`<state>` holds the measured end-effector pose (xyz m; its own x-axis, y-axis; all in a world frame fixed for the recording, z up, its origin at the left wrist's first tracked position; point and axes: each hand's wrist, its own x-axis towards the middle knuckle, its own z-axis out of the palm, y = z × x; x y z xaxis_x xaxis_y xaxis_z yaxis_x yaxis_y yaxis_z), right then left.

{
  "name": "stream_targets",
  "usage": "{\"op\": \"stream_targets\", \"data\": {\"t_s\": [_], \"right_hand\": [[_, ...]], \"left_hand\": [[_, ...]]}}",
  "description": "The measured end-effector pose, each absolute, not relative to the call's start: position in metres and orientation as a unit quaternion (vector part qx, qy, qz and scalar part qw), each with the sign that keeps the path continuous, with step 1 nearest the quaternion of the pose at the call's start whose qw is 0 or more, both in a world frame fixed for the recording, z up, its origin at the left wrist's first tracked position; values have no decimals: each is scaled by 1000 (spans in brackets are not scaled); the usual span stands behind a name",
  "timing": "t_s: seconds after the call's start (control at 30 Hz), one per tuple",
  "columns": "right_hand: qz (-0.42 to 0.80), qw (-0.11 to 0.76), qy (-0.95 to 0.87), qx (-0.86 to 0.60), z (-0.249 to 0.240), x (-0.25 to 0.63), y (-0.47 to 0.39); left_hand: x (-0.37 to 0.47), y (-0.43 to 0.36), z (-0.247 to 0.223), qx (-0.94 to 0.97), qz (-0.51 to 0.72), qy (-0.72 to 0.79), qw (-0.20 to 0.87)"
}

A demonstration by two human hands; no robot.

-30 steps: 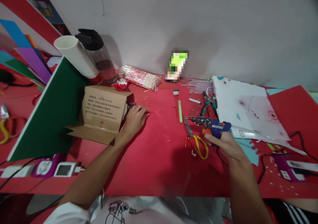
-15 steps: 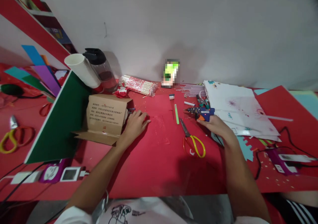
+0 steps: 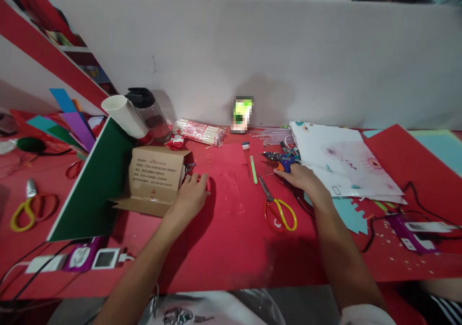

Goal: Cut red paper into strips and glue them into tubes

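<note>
At one o'clock, glue gun (image 3: 284,161) is gripped by right hand (image 3: 299,177), fingers curled; at eleven, beside cardboard box (image 3: 155,175), left hand (image 3: 191,193) is held half-open, empty.

The glue gun (image 3: 287,164) was blue with an orange trigger, and the scissors (image 3: 276,209) beside it had yellow and red handles. Pink and reddish floral patterns marked the white bag (image 3: 346,156); the upright board (image 3: 99,190) was green.

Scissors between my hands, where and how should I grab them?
I'd take the scissors by the yellow and red loops, coming from your side: they lie with the loops toward you and the blades pointing away, so your fingers would stay off the edges.
</note>
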<state>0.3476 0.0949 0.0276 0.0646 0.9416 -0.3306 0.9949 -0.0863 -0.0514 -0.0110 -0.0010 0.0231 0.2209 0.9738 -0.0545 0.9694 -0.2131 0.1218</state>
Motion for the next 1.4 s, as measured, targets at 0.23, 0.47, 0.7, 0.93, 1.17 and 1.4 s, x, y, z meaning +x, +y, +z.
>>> {"op": "stream_targets", "data": {"t_s": [0.23, 0.47, 0.7, 0.93, 1.17, 1.4], "right_hand": [[-156, 137, 647, 734, 26, 335, 102], [-190, 163, 630, 735, 29, 332, 113], [-208, 146, 632, 732, 33, 323, 125], [-249, 138, 612, 738, 38, 323, 125], [-209, 149, 630, 733, 48, 331, 117], [-153, -54, 734, 660, 93, 307, 81]], "left_hand": [[-8, -70, 23, 670, -19, 742, 16], [0, -66, 2, 671, 27, 740, -28], [-6, -54, -11, 668, 115, 735, 10], [-13, -45, -13, 667, 150, 729, 35], [-14, -47, -4, 665, 124, 735, 45], [-11, -59, 28, 693, 177, 686, 134]]}}
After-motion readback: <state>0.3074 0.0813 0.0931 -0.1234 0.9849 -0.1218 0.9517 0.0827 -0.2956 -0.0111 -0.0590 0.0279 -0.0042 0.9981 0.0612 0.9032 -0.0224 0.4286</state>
